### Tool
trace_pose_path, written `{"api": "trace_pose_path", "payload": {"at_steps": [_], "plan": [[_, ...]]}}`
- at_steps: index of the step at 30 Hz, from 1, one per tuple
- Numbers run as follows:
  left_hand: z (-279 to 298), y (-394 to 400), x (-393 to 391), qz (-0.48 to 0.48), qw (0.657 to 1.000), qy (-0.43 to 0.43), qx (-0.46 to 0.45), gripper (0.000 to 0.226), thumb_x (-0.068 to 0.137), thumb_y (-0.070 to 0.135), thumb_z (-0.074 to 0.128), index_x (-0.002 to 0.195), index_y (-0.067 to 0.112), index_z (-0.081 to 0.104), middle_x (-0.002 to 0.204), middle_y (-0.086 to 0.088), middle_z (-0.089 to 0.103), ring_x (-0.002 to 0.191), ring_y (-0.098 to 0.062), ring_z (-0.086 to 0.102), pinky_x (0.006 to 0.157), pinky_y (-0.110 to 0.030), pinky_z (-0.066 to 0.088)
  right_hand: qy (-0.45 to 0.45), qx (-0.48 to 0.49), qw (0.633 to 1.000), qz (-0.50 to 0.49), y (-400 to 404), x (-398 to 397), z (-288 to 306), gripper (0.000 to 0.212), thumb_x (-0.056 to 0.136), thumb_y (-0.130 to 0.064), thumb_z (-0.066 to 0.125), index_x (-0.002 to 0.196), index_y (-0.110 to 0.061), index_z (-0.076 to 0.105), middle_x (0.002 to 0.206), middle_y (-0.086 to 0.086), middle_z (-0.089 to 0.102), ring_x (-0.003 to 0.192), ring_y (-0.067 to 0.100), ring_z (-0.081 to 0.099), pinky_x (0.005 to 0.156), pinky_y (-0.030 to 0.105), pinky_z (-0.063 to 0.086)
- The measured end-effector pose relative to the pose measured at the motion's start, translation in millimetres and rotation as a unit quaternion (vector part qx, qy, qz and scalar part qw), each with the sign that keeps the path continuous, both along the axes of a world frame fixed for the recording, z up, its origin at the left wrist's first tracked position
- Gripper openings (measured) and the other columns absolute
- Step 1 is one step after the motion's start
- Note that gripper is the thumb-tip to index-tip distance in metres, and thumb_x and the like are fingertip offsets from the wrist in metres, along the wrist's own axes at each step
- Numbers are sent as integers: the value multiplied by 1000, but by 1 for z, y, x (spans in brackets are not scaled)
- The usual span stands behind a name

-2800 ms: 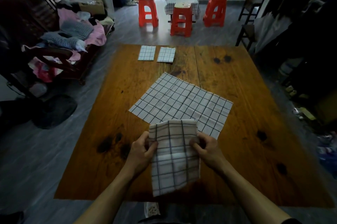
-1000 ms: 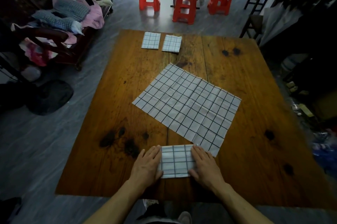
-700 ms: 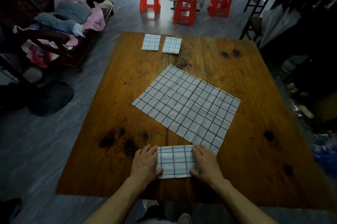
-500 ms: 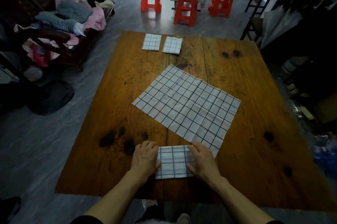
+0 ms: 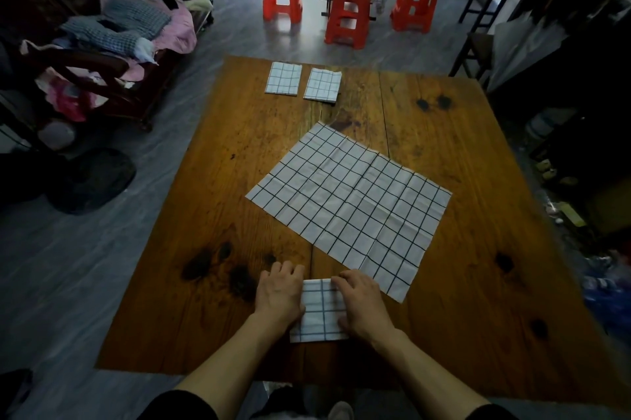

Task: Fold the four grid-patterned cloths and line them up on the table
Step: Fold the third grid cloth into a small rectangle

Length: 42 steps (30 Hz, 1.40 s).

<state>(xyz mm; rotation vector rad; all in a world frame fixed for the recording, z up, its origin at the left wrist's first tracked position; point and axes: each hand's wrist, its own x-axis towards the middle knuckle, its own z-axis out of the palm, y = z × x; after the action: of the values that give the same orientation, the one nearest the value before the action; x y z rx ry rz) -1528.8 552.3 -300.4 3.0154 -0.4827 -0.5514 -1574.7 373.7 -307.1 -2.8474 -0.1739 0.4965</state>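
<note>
Head view of a wooden table (image 5: 478, 153) with four grid-patterned cloths on it. Near edge, centre: a folded cloth (image 5: 319, 312) lies flat on the wood, framed by both hands. The left hand (image 5: 278, 295) rests on the cloth's left edge, its fingers loosely bent and reaching onto the bare wood beyond; whether the thumb is tucked under the cloth cannot be told. The right hand (image 5: 362, 303) lies palm-down over the cloth's right part, fingers bent at the far edge and thumb against the near right corner; the view does not settle whether it pinches the fabric or only presses it. Just beyond the right hand, a large unfolded cloth (image 5: 348, 204) lies spread flat and turned at an angle, its near right corner close to the folded cloth. At the far edge, left of centre, two folded cloths sit side by side with a narrow gap: the far left cloth (image 5: 284, 78) and the far right cloth (image 5: 322, 85). Beyond the table stand red plastic stools (image 5: 348, 13); a bench heaped with clothing (image 5: 129, 27) occupies the far left.
</note>
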Motion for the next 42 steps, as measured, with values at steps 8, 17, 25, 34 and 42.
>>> {"api": "trace_pose_path", "payload": {"at_steps": [8, 17, 25, 34, 42], "plan": [[-3, -7, 12, 14, 999, 31, 11, 56, 77, 32, 75, 124, 24, 46, 127, -4, 43, 116, -23, 41, 97, -37, 37, 43, -20, 999, -9, -1, 17, -2, 83, 72, -36, 78, 142, -31, 32, 139, 1, 32, 132, 24, 25, 115, 39, 20], [-7, 16, -1, 44, 990, 4, -137, 14, 90, 26, 61, 100, 27, 52, 101, 7, 54, 98, -12, 53, 92, -32, 43, -65, 69, 995, -40, -15, 10, 4, 9, 93, -31, 59, 99, -24, 59, 97, -7, 50, 92, 10, 40, 82, 24, 33], [23, 23, 3, 55, 970, 24, -235, 14, 91, 25, 64, 94, 31, 52, 93, 14, 56, 89, -4, 56, 86, -28, 52, -38, 182, 978, -94, -31, 5, 31, 12, 92, -23, 61, 87, -30, 52, 95, -8, 57, 91, 8, 57, 84, 32, 55], [73, 23, -17, 1, 958, -52, -281, 11, 90, 13, 65, 95, 18, 57, 92, 6, 60, 84, -10, 59, 73, -26, 53, -88, 228, 970, -19, -39, -4, 62, 6, 91, -23, 62, 95, -26, 60, 97, -10, 56, 91, 6, 54, 84, 28, 52], [111, 46, -72, 26, 933, -123, -338, 5, 90, 13, 65, 94, 13, 61, 87, 1, 63, 78, -9, 61, 67, -27, 55, -115, 278, 951, 78, 4, -28, 77, 2, 91, -26, 64, 92, -25, 66, 90, -12, 57, 80, 3, 54, 71, 26, 54]]}}
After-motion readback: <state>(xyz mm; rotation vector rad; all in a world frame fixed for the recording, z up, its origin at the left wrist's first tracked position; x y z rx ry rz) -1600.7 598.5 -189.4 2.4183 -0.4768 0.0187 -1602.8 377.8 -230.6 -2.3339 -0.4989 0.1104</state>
